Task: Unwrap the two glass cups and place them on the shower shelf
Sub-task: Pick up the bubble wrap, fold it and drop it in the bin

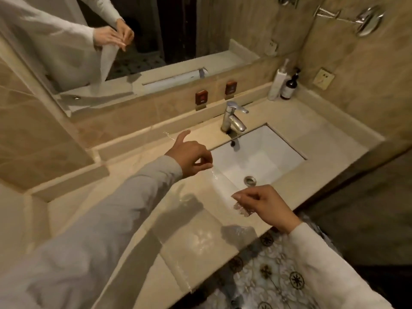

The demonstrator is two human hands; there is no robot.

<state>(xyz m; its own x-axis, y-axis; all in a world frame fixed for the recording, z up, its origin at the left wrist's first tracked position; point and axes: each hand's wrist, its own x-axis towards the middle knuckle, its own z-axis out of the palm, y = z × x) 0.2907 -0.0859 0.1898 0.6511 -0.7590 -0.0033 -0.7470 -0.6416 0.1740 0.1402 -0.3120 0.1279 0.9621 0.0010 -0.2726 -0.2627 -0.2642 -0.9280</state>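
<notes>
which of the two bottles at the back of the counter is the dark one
The shorter bottle with the black pump, next to the wall socket; the other bottle beside it is taller and white.

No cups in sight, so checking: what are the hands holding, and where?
A clear plastic wrap, pinched at its upper edge by the left hand and the right hand.

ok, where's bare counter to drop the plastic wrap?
Widest bare counter: left of the sink, under the plastic wrap that the left hand and right hand pinch. Also right of the sink, up to the wall. Crowded: back right corner with white bottle and dark bottle, and around the faucet.
</notes>
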